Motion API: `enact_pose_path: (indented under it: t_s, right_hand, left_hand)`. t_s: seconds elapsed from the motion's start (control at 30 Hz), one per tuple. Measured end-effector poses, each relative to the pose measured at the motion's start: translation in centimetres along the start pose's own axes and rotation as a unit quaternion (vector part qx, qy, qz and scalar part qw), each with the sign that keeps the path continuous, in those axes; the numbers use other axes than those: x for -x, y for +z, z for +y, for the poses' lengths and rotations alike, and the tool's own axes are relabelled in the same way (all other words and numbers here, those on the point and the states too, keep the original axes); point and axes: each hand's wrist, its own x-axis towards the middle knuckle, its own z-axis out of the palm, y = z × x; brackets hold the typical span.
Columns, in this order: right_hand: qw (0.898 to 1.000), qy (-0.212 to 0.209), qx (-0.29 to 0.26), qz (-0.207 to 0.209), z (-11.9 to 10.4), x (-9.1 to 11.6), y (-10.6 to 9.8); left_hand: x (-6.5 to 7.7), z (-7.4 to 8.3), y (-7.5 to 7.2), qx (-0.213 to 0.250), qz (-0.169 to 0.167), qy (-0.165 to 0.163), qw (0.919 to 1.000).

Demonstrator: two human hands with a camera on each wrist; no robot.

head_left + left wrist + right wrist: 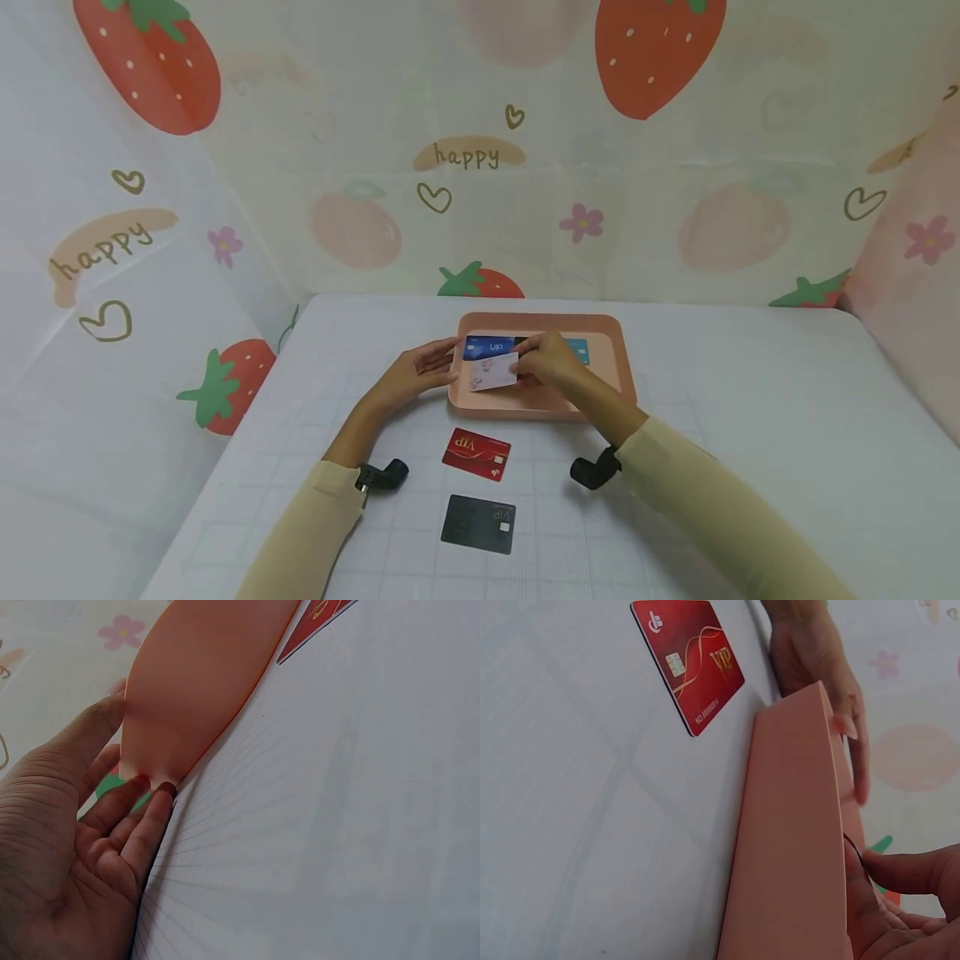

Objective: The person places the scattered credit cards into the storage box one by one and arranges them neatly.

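Inside the pink tray [542, 413], my right hand [551, 360] pinches a pale card with a pink floral print [492, 373] between thumb and fingers. That card overlaps the lower edge of a blue VIP card [487, 347] lying in the tray. A light blue card [581, 351] shows partly behind the right hand, and a dark card between the two is mostly covered. My left hand [408, 375] is at the tray's left end, fingertips touching its outer wall [199, 690] and rim. From the right wrist, the tray's near wall hides most of the pinched card.
On the white table [750, 467], a red VIP card [477, 454] lies in front of the tray. Closer to me is a dark grey VIP card [478, 524]. A strawberry-printed backdrop [637, 158] stands behind the table.
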Motion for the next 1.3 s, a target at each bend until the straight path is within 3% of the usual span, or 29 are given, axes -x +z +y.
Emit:
enact_pose_path:
  t_s: [0.3,0.67,0.83,1.3]
  right_hand:
    - [1.000,0.005,-0.003,-0.009,0.2,-0.3,0.4]
    - [1.000,0.015,-0.021,0.011,0.5,-0.4,1.1]
    - [1.000,0.026,-0.004,0.017,0.4,-0.4,1.2]
    - [0.999,0.048,0.003,-0.001,0.6,-0.2,1.2]
  left_hand:
    - [0.0,-0.1,0.0,0.010,-0.003,-0.005,0.9999]
    - [0.0,0.0,0.0,0.019,-0.007,0.001,0.9998]
    - [-0.1,-0.1,0.0,0.019,-0.005,0.000,0.9998]
    - [0.1,0.0,-0.1,0.009,-0.002,-0.012,0.9999]
